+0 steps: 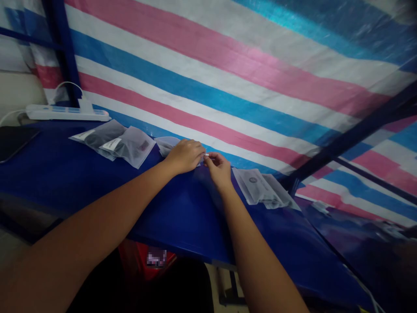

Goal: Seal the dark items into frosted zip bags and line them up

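My left hand (185, 155) is near the back of the blue table, palm down, its fingers curled together. What it holds, if anything, is hidden under the fingers. Close against it, my right hand (219, 168) pinches a small white piece (206, 154) between thumb and fingers. The piece sits between both hands and is too small to name. Partly behind my left hand lies a pale, translucent item with a curved white edge (167, 141).
Frosted bags (132, 145) with dark contents lie to the left; more frosted bags (257, 187) lie to the right. A white power strip (68, 113) with a plugged-in charger and a dark flat device (16, 141) are at far left. A striped sheet (195, 87) hangs behind the blue table (182, 217).
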`<action>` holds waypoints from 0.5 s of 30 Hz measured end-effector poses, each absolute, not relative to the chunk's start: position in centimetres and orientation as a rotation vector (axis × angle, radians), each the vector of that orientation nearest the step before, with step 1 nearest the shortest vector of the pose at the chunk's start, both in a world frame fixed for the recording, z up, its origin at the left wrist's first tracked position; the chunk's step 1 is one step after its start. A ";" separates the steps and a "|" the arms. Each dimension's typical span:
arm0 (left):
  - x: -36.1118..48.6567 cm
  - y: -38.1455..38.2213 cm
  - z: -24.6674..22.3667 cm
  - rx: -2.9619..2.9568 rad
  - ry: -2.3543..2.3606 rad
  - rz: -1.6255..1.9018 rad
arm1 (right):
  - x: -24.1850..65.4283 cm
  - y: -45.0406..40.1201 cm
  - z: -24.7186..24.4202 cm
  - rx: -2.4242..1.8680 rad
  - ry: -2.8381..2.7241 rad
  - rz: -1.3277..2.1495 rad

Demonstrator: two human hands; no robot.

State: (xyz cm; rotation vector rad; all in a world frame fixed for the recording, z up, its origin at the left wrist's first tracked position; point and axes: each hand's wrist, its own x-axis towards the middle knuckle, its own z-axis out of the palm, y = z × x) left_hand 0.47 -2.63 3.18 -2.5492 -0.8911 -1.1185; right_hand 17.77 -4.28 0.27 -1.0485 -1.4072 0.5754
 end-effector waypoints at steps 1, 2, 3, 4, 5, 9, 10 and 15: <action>0.5 -2.7 3.2 -2.548 -0.884 -1.145 | 17.8 -4.3 0.3 -1.046 -1.409 0.576; 0.6 -2.8 3.1 -2.549 -0.876 -1.169 | 17.7 -4.3 0.3 -1.042 -1.408 0.581; 0.6 -2.9 3.1 -2.551 -0.865 -1.187 | 17.7 -4.3 0.2 -1.037 -1.407 0.588; 0.6 -2.9 3.1 -2.558 -0.851 -1.194 | 17.6 -4.3 0.2 -1.033 -1.406 0.595; 0.7 -3.0 3.1 -2.567 -0.838 -1.192 | 17.6 -4.2 0.2 -1.030 -1.405 0.600; 0.7 -3.0 3.2 -2.586 -0.834 -1.178 | 17.5 -4.2 0.1 -1.036 -1.405 0.601; 0.7 -3.1 3.2 -2.585 -0.843 -1.181 | 17.4 -4.3 0.1 -1.037 -1.408 0.601; 0.8 -3.4 3.4 -2.553 -0.879 -1.185 | 17.2 -4.6 0.5 -1.032 -1.401 0.630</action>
